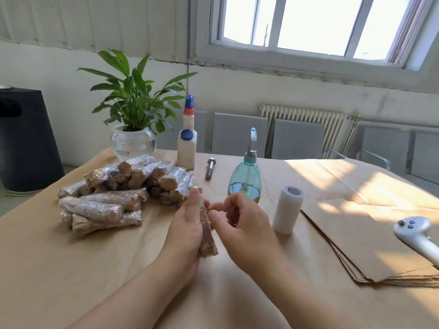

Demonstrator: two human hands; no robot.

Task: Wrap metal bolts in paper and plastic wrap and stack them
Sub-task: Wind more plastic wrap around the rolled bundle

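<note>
While the left hand (187, 224) grasps a crinkly wrapped bolt (207, 236) above the paper-covered table (71, 269), the right hand (244, 219) hangs loosely curled beside it, holding nothing.
Glossy film-covered bundles (114, 188) lie heaped left; one bare steel bolt (210, 167) and a cylindrical wrap roll (287, 210) sit nearby.

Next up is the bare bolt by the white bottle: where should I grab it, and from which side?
Judging from its pose, take the bare bolt across the smooth shank at mid-length, coming from above. It lies flat on the paper-covered table, hex head away from you, threads toward you. Approach from its right, since the white bottle crowds its left side; the spray bottle stands farther off.
</note>
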